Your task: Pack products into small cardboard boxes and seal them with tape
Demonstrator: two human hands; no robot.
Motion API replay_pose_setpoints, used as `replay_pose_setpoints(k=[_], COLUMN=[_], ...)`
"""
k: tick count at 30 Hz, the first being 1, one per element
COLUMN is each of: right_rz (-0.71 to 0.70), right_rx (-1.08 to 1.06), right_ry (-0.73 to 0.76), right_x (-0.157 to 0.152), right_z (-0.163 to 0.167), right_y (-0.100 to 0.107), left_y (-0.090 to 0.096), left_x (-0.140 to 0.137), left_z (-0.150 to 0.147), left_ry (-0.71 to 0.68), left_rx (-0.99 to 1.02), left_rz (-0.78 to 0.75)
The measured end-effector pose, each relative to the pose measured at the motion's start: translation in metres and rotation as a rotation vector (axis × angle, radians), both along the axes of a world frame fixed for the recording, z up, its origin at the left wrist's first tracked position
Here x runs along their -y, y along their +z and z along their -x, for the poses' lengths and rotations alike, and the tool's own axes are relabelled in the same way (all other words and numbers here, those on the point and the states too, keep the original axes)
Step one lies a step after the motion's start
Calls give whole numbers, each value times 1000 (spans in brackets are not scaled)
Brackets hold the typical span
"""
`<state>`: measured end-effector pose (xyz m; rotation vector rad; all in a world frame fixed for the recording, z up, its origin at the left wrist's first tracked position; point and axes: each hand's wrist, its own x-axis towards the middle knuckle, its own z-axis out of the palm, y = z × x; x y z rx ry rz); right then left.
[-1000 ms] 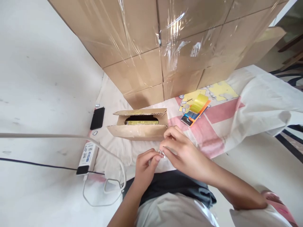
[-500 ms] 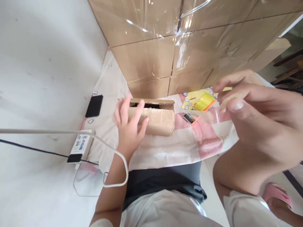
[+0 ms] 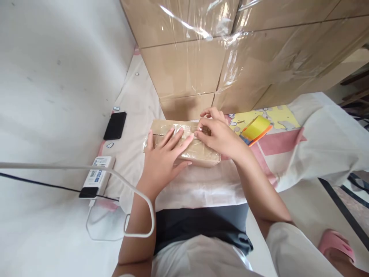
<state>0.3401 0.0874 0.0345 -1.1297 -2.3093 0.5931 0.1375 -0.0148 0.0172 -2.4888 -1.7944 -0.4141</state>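
Observation:
A small brown cardboard box (image 3: 198,152) lies on the cloth-covered surface, its top flaps down with a seam between them and shiny clear tape (image 3: 180,127) over them. My left hand (image 3: 161,159) rests on the left part of the box top, fingers spread flat. At the right part of the top, my right hand (image 3: 217,132) is bent in a pinch at the clear tape near the seam; its fingertips partly hide what they hold. Right of that hand lies a yellow roll of tape (image 3: 256,129) with an orange edge.
Large stacked cartons (image 3: 190,73) wrapped in clear film rise behind the box. A white wall (image 3: 57,96) stands at the left. Near it are a black phone (image 3: 115,125) and a white power strip (image 3: 100,169). A white cable (image 3: 138,188) crosses before my left forearm.
My right hand has come from the raised right side down onto the box with the clear strip. The box's gaping top is now down. My left hand stays on the box.

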Motion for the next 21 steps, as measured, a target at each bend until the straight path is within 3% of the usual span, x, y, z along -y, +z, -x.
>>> replay_pose_setpoints(k=[4, 9, 11, 13, 15, 18, 19, 21], right_rz=[-60, -342, -399, -363, -174, 156, 204, 206], right_rx=[-17, -177, -283, -395, -447, -463, -479, -518], right_ry=[-50, -463, -652, -712, -491, 34, 130, 180], right_x=[-14, -39, -31, -10, 15, 45, 52, 60], right_z=[-4, -50, -72, -88, -94, -88, -84, -78], right_y=[-7, -21, -30, -40, -49, -61, -64, -68], left_y=[-4, -7, -10, -17, -26, -36, -38, -41], left_x=[-3, 0, 1, 2, 4, 6, 7, 9], left_z=[5, 7, 6, 4, 2, -1, 0, 5], left_ry=[-87, -112, -165, -242, -305, -351, -360, -383], left_rx=[-34, -10, 13, 43, 78, 99, 97, 93], left_rz=[-99, -187, -256, -334, -404, -462, -469, -466])
